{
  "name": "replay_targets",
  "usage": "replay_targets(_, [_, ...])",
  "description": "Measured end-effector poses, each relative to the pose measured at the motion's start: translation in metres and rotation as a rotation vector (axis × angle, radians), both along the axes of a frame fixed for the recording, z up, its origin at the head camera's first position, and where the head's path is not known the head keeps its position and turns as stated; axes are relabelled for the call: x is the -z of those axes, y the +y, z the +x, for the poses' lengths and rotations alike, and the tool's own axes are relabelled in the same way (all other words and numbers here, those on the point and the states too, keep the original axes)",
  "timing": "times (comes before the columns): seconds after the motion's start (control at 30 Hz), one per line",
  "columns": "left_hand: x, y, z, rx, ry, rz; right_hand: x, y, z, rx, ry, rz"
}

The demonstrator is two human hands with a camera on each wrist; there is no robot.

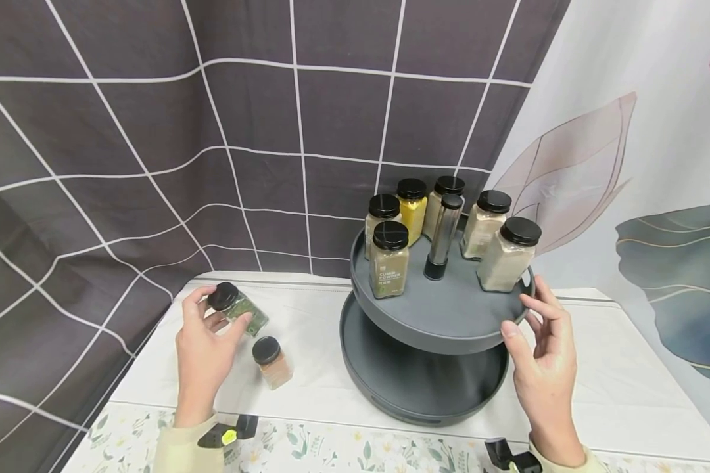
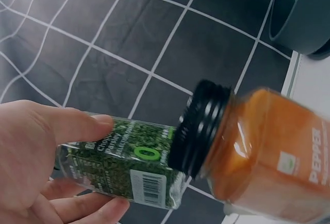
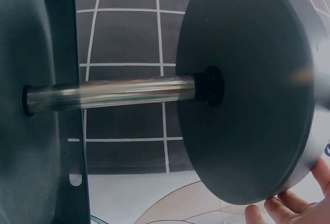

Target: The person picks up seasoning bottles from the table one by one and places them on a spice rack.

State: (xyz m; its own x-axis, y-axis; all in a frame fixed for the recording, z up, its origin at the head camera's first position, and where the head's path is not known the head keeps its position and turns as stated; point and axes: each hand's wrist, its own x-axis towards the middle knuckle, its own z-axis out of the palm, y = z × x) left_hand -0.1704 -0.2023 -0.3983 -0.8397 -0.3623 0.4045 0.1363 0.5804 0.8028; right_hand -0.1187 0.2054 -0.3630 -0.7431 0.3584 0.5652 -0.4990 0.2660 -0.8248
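My left hand [image 1: 204,355] holds a clear jar of green chopped parsley [image 1: 245,314] with a black lid, tilted, thumb on one side and fingers on the other. Beside it a black-lidded pepper jar [image 1: 276,369] with orange-brown powder rests on the white cloth; it looms close in the left wrist view. A dark grey two-tier turntable [image 1: 438,338] stands right of centre. Its upper tray bears several spice jars, among them cumin powder [image 1: 388,269], and a slim grinder-like tube [image 1: 442,240]. My right hand [image 1: 547,361] grips the upper tray's right rim with thumb and fingers.
The lower tray [image 1: 426,387] shows bare. A shiny metal post [image 3: 113,93] joins the two tiers. Behind stands a dark curtain with white grid lines [image 1: 260,131], and a pale leaf-patterned curtain [image 1: 597,164] hangs at right. A floral cloth strip [image 1: 331,447] runs along the front.
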Motion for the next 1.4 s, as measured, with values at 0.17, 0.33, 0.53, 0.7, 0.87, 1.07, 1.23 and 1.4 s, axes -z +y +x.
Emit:
replay_targets(0.17, [-0.004,0.005,0.003,0.026,-0.004,-0.059,-0.001,0.0,0.0,0.014,-0.003,0.049])
replay_targets(0.33, [-0.006,0.01,0.004,0.023,0.033,-0.068,-0.001,0.0,0.0,0.0,0.004,0.059])
replay_targets(0.53, [-0.009,0.011,0.005,0.006,0.079,-0.042,0.0,0.001,-0.001,-0.06,0.025,-0.047])
replay_targets(0.7, [-0.011,0.012,0.008,0.009,0.091,-0.035,-0.001,-0.001,-0.001,-0.106,0.051,-0.126])
replay_targets(0.87, [-0.014,0.014,0.01,0.03,0.118,-0.027,-0.001,-0.003,0.0,-0.124,0.056,-0.154])
replay_targets(1.07, [-0.018,0.018,0.013,0.051,0.138,-0.026,0.0,-0.004,0.001,-0.15,0.067,-0.166])
replay_targets(1.23, [-0.019,0.02,0.014,0.063,0.165,-0.037,0.0,-0.005,0.001,-0.175,0.096,-0.17])
replay_targets(1.4, [-0.02,0.022,0.015,0.07,0.199,-0.049,0.001,-0.006,0.0,-0.186,0.151,-0.149])
